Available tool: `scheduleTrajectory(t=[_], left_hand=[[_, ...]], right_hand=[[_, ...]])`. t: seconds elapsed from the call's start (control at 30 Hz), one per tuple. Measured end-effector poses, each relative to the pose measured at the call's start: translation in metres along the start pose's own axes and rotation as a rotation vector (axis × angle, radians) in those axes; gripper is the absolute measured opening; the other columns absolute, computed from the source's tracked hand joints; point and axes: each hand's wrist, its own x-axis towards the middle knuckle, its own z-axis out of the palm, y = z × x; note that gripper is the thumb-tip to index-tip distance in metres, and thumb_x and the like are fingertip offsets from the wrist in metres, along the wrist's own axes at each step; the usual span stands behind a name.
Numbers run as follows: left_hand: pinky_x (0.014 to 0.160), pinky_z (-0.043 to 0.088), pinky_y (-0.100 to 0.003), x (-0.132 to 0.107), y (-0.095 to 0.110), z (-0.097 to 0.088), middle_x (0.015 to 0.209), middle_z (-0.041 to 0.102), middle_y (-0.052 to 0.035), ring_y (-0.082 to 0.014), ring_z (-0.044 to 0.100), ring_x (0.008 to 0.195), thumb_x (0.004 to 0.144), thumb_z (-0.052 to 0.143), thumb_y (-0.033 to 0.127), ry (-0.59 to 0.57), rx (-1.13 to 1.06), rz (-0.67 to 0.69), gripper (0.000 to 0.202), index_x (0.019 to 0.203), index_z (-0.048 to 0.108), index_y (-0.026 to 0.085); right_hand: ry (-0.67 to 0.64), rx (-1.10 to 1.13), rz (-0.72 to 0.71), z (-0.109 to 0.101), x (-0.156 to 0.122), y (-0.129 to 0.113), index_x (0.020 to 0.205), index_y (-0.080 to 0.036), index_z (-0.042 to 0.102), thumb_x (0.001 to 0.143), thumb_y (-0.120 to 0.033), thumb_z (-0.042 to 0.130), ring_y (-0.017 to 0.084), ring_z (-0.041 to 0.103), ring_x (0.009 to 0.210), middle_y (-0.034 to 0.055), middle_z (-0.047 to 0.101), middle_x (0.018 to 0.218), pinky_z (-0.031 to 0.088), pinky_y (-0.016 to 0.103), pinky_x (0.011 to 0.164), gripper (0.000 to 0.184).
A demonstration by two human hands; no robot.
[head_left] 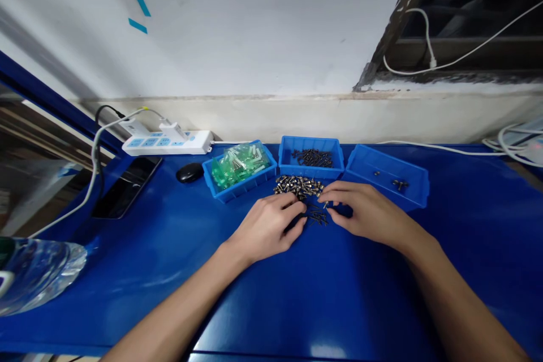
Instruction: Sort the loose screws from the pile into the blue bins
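Note:
A heap of small metal nuts (297, 185) and several thin dark screws (317, 216) lie on the blue table (297, 294) in front of three blue bins. My left hand (267, 226) rests beside the screws with its fingers curled and pinched over them. My right hand (365, 212) is opposite, its thumb and forefinger pinched on a small screw (325, 204). What the left fingers hold is too small to name.
The left bin (240, 172) holds green plastic parts. The middle bin (311, 157) holds dark screws, and the right bin (388, 175) holds a few pieces. A power strip (167, 141), phone (127, 185), black mouse (189, 172) and water bottle (38, 274) sit at the left.

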Motion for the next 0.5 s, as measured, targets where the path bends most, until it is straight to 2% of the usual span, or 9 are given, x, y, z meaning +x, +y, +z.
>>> scheduleTrajectory(t=[0.1, 0.27, 0.5], left_hand=[[0.063, 0.049, -0.029, 0.0005, 0.0003, 0.0001, 0.085, 0.064, -0.0039, -0.0181, 0.063, 0.072, 0.104, 0.048, 0.025, -0.003, 0.005, 0.005, 0.020, 0.098, 0.066, 0.015], [0.063, 0.050, -0.030, 0.0001, 0.0008, 0.0002, 0.085, 0.065, -0.0043, -0.0185, 0.063, 0.072, 0.104, 0.047, 0.025, -0.009, 0.004, -0.002, 0.023, 0.096, 0.066, 0.015], [0.065, 0.051, -0.029, 0.0007, 0.0011, -0.0004, 0.085, 0.065, -0.0049, -0.0178, 0.064, 0.073, 0.104, 0.047, 0.025, -0.039, 0.000, -0.019, 0.023, 0.097, 0.067, 0.016]], right_hand=[[-0.034, 0.008, 0.011, 0.0019, 0.0008, 0.0020, 0.103, -0.020, 0.077, 0.087, -0.005, 0.060, 0.022, 0.075, 0.094, 0.0076, 0.076, 0.106, 0.059, 0.034, 0.088, 0.028], [-0.042, 0.053, 0.061, 0.0019, 0.0031, 0.0037, 0.086, -0.019, 0.077, 0.084, -0.003, 0.060, 0.014, 0.067, 0.069, 0.0047, 0.071, 0.093, 0.055, 0.027, 0.070, 0.023], [0.029, 0.093, 0.066, 0.0037, 0.0046, 0.0021, 0.076, -0.020, 0.067, 0.079, -0.002, 0.055, 0.014, 0.064, 0.065, 0.0034, 0.068, 0.084, 0.053, 0.027, 0.066, 0.021]])
